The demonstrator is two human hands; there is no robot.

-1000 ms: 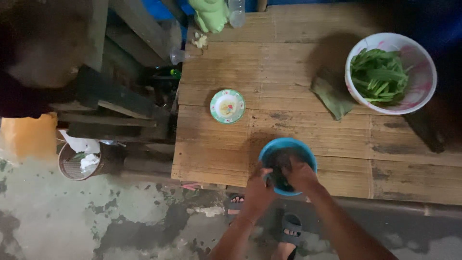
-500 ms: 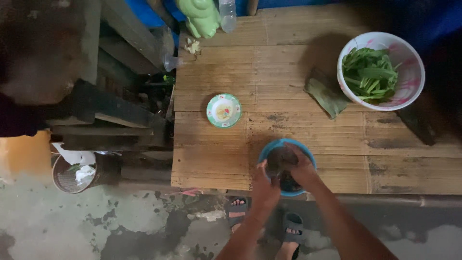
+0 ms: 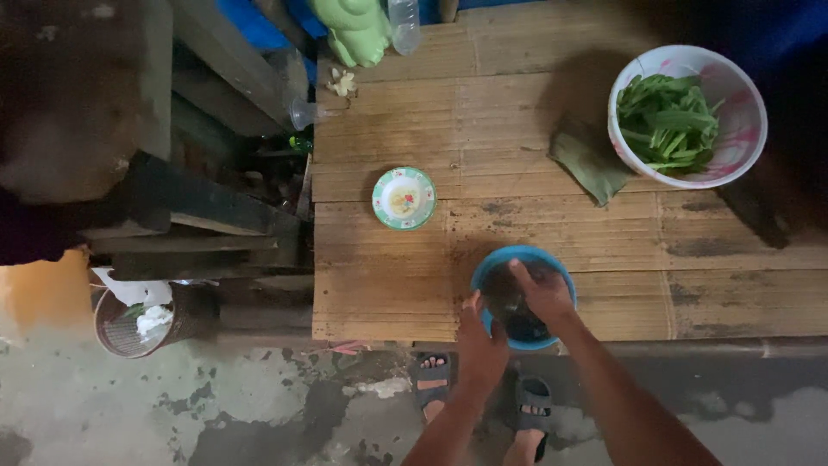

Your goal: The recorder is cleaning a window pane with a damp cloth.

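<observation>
A blue bowl (image 3: 496,269) with dark contents stands at the near edge of the bamboo-slat table (image 3: 388,285). My left hand (image 3: 479,345) is at the bowl's near-left rim, thumb against the edge. My right hand (image 3: 543,293) reaches into the bowl and lies over the dark contents, one finger stretched toward the far side. What lies under its palm is hidden.
On the table are a small green-rimmed plate (image 3: 404,198), a folded green leaf (image 3: 591,160) and a white-and-pink basin (image 3: 742,82) of green vegetables. A green container (image 3: 352,30) and clear bottle (image 3: 404,22) stand at the far edge. A basket (image 3: 121,332) sits on the floor at left.
Both hands were deep in the bowl on the dark contents. My left hand has drawn back to the near rim, while my right hand stays inside. The view shifted slightly.
</observation>
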